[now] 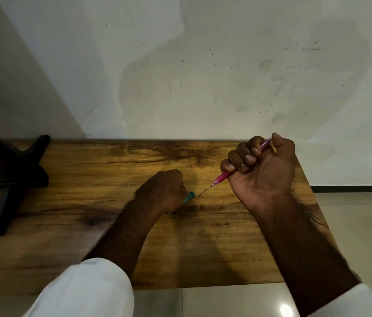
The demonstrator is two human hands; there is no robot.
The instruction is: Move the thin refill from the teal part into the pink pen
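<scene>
**A:** What's closest to the camera?

**B:** A white sleeve (84,287) at the bottom edge. Above it, low centre, the left hand (161,191) is clenched round the teal part (189,197) — only its open end pokes out on the right, close over the table (89,179).

**A:** And the other hand?

**B:** Up and to the right, the right hand (260,170) is fisted round the pink pen (221,177), which slants down-left. The thin refill (205,191) juts from the pen's lower end, its free tip just beside the teal mouth. I can't tell whether they touch.

**A:** Which step is that?

**B:** I'd judge the refill is out of the teal part and only partly seated in the pen. The next move calls for a straight push along the barrel — any sideways load could bend it.

**A:** And beyond?

**B:** A dark stand (9,175) at the left, then the marked wall (203,65).
</scene>
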